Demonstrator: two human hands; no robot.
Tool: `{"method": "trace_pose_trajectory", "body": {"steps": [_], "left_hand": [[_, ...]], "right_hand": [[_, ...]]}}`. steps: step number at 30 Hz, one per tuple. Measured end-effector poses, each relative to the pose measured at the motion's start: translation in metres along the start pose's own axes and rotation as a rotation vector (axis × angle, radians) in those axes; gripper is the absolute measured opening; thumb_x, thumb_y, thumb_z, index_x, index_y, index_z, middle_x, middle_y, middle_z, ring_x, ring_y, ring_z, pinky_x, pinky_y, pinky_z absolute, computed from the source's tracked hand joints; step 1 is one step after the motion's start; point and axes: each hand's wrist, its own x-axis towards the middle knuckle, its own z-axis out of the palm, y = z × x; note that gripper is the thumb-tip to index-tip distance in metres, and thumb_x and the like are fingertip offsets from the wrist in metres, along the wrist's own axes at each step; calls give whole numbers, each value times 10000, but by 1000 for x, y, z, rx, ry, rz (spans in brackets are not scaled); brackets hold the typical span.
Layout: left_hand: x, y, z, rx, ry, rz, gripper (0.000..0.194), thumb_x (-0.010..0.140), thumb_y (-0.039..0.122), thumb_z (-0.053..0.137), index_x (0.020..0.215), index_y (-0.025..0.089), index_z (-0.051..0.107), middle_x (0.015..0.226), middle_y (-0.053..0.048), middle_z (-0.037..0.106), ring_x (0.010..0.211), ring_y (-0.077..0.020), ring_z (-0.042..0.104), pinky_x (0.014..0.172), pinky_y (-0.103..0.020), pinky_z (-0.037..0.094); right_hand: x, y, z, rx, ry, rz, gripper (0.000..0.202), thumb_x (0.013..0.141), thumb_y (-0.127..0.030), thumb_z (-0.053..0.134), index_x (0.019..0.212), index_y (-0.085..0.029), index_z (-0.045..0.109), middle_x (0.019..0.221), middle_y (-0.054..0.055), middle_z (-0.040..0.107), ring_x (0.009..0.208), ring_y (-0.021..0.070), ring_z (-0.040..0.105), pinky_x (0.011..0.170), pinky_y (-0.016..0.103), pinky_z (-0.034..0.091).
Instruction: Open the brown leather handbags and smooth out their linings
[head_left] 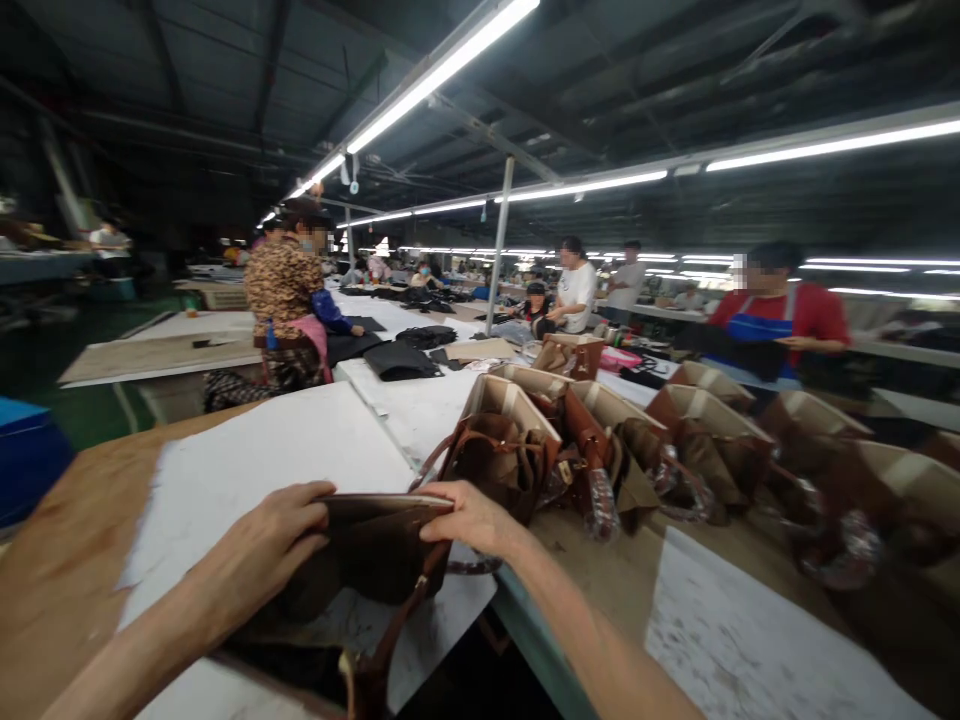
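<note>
A dark brown bag (375,550) is in front of me, its upper edge facing up and a brown strap hanging at its near right side. My left hand (274,545) grips the left end of that edge, thumb and fingers closed on it. At the right end, my right hand (469,515) pinches the same edge between thumb and fingers. The bag's lower part is dark and hard to make out. White paper (277,450) lies on the table beneath and beyond it.
Several brown bags with beige linings (517,410) stand in rows at the right, the closest just beyond my right hand. A white sheet (735,620) lies at the lower right. Black pieces (401,360) lie farther back. People stand at tables beyond.
</note>
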Motion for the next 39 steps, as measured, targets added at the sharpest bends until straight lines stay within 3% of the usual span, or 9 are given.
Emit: {"method": "trace_pose_trajectory", "body": {"steps": [4,9,11,15,17,27,33,39], "left_hand": [[6,9,-10,-106,-72,-9,182,777,167,404,735,172,581,1124,-34,530,1000,-160,512,891,-268,405],[15,8,-6,-163,-73,-18,119,744,132,461,728,160,575,1064,-29,543,945,-159,522,854,-247,402],[16,9,-6,-175,-70,-24,113,744,130,463,725,156,571,1057,-29,543,935,-158,522,838,-244,403],[18,10,-7,-192,-83,-37,116,757,145,460,693,152,557,1045,-27,544,888,-151,532,795,-241,405],[18,10,-7,-205,-78,-32,126,764,154,456,676,149,546,1036,-27,545,875,-147,532,788,-239,401],[24,5,-4,-343,34,-46,144,735,113,447,601,144,490,870,-19,567,768,-121,515,735,-227,387],[29,2,2,-302,50,-78,146,704,90,445,574,140,490,823,-15,571,721,-115,516,721,-226,386],[30,-1,2,-316,62,-84,131,715,116,469,592,137,510,812,-17,579,716,-117,515,719,-221,383]], "right_hand": [[4,-2,-8,29,-13,43,359,634,-203,608,987,-146,580,812,8,604,712,149,565,653,270,455],[8,5,-13,41,-11,67,440,665,-220,584,1094,-159,510,879,26,610,742,168,583,681,319,482],[5,9,-9,-77,81,15,423,684,-234,571,1098,-170,506,888,29,609,745,171,581,702,331,478],[0,17,-2,-512,392,-187,418,681,-254,603,1088,-207,518,1022,31,576,926,190,534,863,345,404],[0,20,0,-646,460,-274,389,701,-265,598,1079,-217,521,1040,28,563,950,182,518,876,328,390],[11,20,-3,-646,478,-328,183,772,-284,530,929,-197,571,890,23,542,838,159,532,769,272,422],[15,21,2,-963,553,-373,320,795,-304,502,1108,-237,513,1029,50,520,916,195,511,817,325,406],[22,18,2,-834,553,-369,233,807,-322,489,982,-204,588,881,31,546,810,157,535,750,267,426]]}}
